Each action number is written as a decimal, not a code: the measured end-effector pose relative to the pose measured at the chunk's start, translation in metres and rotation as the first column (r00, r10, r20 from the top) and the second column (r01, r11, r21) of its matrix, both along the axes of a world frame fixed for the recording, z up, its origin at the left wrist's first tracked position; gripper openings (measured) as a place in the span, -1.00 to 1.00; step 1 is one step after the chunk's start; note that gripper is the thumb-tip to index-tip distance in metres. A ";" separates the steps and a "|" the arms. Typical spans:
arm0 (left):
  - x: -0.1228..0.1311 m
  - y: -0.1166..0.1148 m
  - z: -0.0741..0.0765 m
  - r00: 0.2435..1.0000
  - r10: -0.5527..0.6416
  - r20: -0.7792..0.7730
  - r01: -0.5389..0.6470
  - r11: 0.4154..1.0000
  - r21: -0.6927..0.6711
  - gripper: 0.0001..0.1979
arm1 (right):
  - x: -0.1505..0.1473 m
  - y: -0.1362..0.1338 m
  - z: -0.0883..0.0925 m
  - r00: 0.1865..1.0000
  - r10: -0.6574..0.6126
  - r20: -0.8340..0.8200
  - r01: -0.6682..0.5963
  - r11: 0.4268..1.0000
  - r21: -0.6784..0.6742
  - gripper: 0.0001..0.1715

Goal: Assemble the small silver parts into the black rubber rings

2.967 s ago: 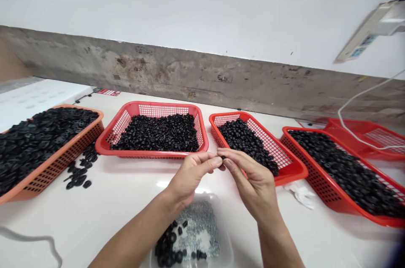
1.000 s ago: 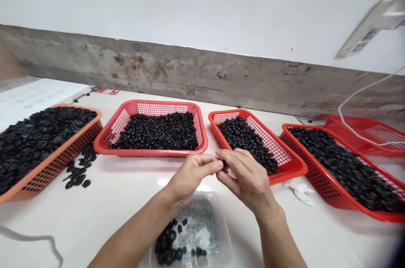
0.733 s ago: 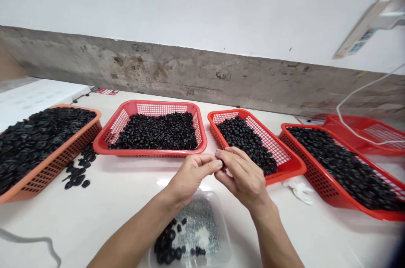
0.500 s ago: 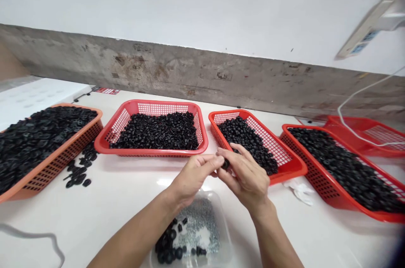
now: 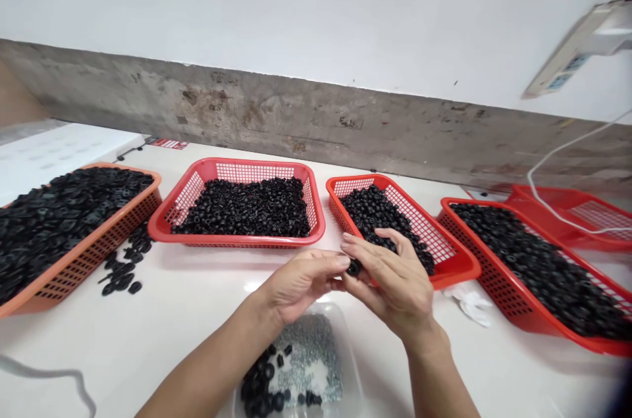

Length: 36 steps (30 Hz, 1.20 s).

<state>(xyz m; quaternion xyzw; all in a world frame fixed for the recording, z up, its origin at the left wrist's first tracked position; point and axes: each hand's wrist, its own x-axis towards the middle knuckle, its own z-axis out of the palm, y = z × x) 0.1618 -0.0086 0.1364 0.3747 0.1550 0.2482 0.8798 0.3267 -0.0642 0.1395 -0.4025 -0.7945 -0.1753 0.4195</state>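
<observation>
Small round black rubber grommet [image 5: 353, 267], matte and partly hidden, pinched in the right hand [image 5: 395, 284], left hand [image 5: 303, 283] beside it, fingers pressed together.

A white table [image 5: 197, 289] holds plastic baskets [image 5: 237, 241]; black rubber pieces [image 5: 121, 278] lie loose.

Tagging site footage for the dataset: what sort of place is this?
Likely a manual sorting or assembly bench in a small workshop: red mesh baskets of black parts, a clear tray of small metal parts, and a left hand and right hand at one black part.
</observation>
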 end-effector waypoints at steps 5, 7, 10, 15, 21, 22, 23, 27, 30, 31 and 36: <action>0.000 -0.001 0.003 0.993 0.114 -0.043 -0.107 0.983 0.146 -0.73 | -0.001 0.000 0.001 0.998 -0.052 0.039 0.052 0.999 0.007 -0.56; -0.001 -0.001 0.002 0.989 0.136 -0.051 -0.123 0.970 0.211 -0.75 | -0.002 0.001 0.001 0.998 -0.060 0.021 0.060 0.998 0.011 -0.57; -0.001 -0.001 0.000 0.995 0.091 -0.031 -0.082 0.970 0.228 -0.73 | -0.003 0.001 0.001 0.999 -0.053 -0.004 0.053 0.999 -0.005 -0.59; 0.000 0.001 0.001 0.999 0.031 0.020 -0.033 0.994 0.100 -0.78 | -0.005 0.000 0.001 1.000 -0.012 -0.022 0.011 0.999 -0.053 -0.56; 0.000 0.001 0.002 0.993 0.111 -0.024 -0.107 0.986 0.130 -0.82 | -0.006 0.002 -0.002 0.999 -0.046 0.022 0.047 0.998 -0.038 -0.52; 0.000 0.001 0.002 0.988 0.149 -0.040 -0.141 0.977 0.160 -0.84 | -0.007 0.003 -0.002 0.997 -0.070 0.036 0.072 0.997 -0.033 -0.53; 0.000 0.001 0.002 0.981 0.188 -0.054 -0.174 0.965 0.196 -0.85 | -0.008 0.003 -0.003 0.994 -0.098 0.053 0.099 0.995 -0.027 -0.55; 0.000 -0.001 0.004 0.962 0.265 -0.070 -0.231 0.920 0.315 -0.85 | -0.011 0.002 -0.002 0.979 -0.180 0.099 0.180 0.984 0.008 -0.60; -0.001 0.000 0.006 0.964 0.251 -0.088 -0.206 0.914 0.348 -0.80 | -0.013 0.001 -0.001 0.977 -0.197 0.081 0.195 0.980 0.038 -0.61; -0.001 0.001 0.006 0.968 0.230 -0.099 -0.182 0.918 0.352 -0.78 | -0.012 0.001 0.000 0.977 -0.203 0.069 0.200 0.979 0.047 -0.61; -0.002 0.004 0.005 0.981 0.150 -0.124 -0.094 0.923 0.373 -0.72 | -0.009 0.000 0.000 0.976 -0.206 0.071 0.203 0.978 0.048 -0.60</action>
